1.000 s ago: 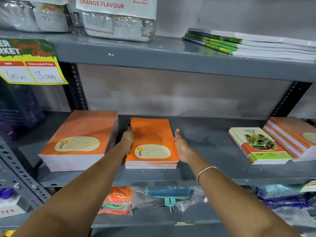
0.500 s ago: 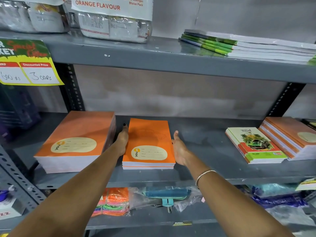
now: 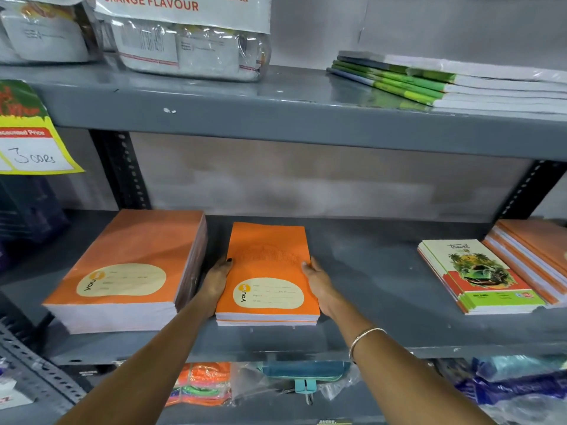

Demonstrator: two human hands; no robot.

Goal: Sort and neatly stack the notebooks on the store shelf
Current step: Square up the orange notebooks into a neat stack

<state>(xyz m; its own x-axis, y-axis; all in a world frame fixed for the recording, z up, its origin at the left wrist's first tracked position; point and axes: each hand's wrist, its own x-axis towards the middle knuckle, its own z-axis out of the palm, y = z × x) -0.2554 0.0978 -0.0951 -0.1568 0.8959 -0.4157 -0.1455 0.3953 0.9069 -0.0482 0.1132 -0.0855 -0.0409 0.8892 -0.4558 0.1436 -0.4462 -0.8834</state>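
Far left, a yellow price tag (image 3: 29,148) is hanging off the upper shelf edge. On the middle shelf (image 3: 368,271) a tall stack (image 3: 122,271) of orange notebooks is sitting flush – thick, square block, matte paper covers, white page edges showing at the front. Just beside it, the left hand (image 3: 216,283) is lying flat with fingers together, pressing the left edge of the small stack (image 3: 267,271), squeezed into the gap between the two piles. The small stack is only a few thin orange books, cream label on top, lying near the shelf front. The right hand (image 3: 319,285) is also flat, fingers together, pressing the right edge – the two palms are probably clamping the pile to square its edges; a bracelet (image 3: 365,335) is sitting on that wrist. Well apart to the right, glossy green-and-red travel books (image 3: 478,277) are lying fanned, touching another orange pile (image 3: 534,250) – likely still needing tidying. Upper right, green books (image 3: 429,81) are lying splayed.
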